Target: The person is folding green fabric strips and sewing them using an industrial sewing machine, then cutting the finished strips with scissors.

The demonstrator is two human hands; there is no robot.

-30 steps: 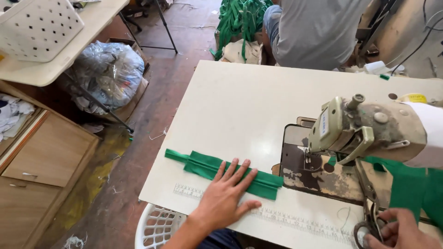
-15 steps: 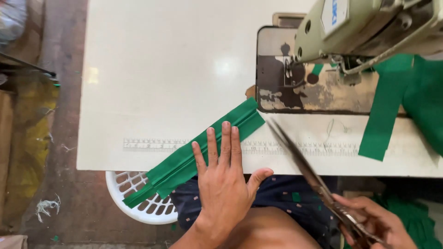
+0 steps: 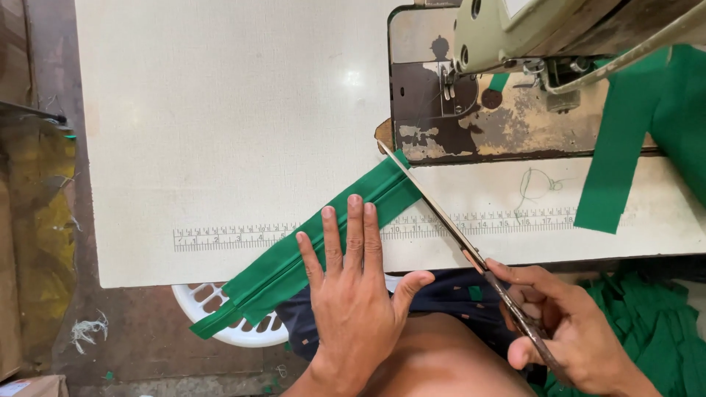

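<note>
I press my flat, open left hand [image 3: 353, 294] on the green fabric strip [image 3: 309, 246] at the table's [image 3: 220, 110] near edge, right hand [image 3: 566, 331] gripping scissors [image 3: 456, 239], blades tight along its end.

Fabric strip [image 3: 323, 242]: on table [image 3: 220, 110], under left hand [image 3: 353, 294], over basket [image 3: 220, 323].
Scissors [image 3: 448, 220]: in right hand [image 3: 566, 331], right of strip.
Sewing machine [image 3: 515, 81]: behind scissors.

Bare forearms, no sleeves, dark navy patterned shorts [image 3: 448, 294]
</note>
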